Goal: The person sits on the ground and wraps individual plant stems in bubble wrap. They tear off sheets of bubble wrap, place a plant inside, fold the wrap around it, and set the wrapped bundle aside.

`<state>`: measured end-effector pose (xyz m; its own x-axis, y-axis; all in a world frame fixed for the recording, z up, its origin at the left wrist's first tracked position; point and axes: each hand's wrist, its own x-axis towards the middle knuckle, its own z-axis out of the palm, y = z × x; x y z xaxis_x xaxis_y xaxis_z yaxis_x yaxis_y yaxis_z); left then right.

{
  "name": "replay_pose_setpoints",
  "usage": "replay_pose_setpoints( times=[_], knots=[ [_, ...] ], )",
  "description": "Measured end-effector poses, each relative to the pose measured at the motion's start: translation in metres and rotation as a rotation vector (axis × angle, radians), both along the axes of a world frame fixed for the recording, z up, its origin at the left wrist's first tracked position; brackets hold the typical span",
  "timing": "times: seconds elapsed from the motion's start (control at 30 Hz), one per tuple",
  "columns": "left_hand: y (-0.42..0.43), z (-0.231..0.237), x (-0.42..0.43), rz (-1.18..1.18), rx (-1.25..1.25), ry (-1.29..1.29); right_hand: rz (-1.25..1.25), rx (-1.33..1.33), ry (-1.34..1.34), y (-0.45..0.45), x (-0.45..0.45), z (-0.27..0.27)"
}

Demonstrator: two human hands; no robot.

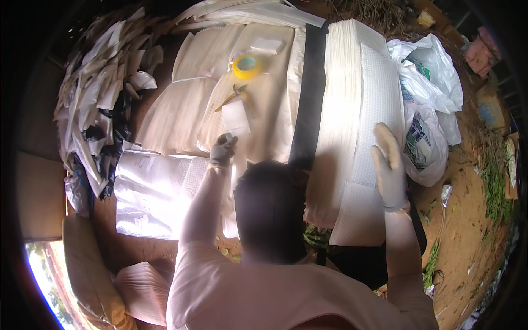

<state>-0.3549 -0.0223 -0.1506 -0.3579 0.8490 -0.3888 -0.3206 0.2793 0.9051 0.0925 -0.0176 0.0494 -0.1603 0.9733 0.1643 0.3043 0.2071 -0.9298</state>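
Observation:
My left hand (224,149), in a light glove with a darker fingertip area, pinches a strip of small white paper labels (236,117) over stacked pale envelopes (264,99). Just beyond lie a yellow-handled cutting tool (231,100), partly under the strip, and a roll of yellow tape (246,75). Farther off is a small stack of white labels (267,46). My right hand, gloved (387,165), has its fingers extended at the right edge of a long row of white bubble mailers (377,103); whether it touches them I cannot tell. A dark-covered head and pale-clad shoulders hide the near middle.
Plastic bags (433,82) with green items stand at the right, on bare earth with cut plants (495,177). A heap of used-looking mailers (99,82) lies left. Shiny bubble mailers (152,194) lie near my left forearm, and another envelope stack (142,288) is at lower left.

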Motion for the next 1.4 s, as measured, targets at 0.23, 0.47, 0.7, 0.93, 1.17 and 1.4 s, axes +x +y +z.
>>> replay_pose_setpoints(
  times=[0.23, 0.47, 0.7, 0.93, 1.17, 1.4],
  knots=[
    [-0.09, 0.056, 0.037, -0.762, 0.267, 0.248, 0.753, -0.823, 0.396, 0.053, -0.208, -0.08],
    [-0.064, 0.065, 0.044, -0.163, 0.171, 0.04, 0.987, -0.582, 0.117, 0.046, -0.211, -0.117],
    [-0.043, 0.066, 0.059, -0.156, 0.118, -0.143, 0.605, 0.463, -0.316, 0.074, -0.197, -0.089],
    [-0.035, 0.061, 0.045, -0.319, 0.327, 0.475, 0.608, 0.472, -0.251, 0.085, -0.204, -0.059],
    [-0.032, 0.059, -0.027, -0.611, -0.446, 0.776, -0.066, 0.055, 0.125, 0.108, -0.045, 0.051],
    [-0.054, 0.25, 0.136, -0.732, 0.631, 1.114, 0.138, 0.922, -0.796, 0.091, 0.094, 0.04]
  ],
)
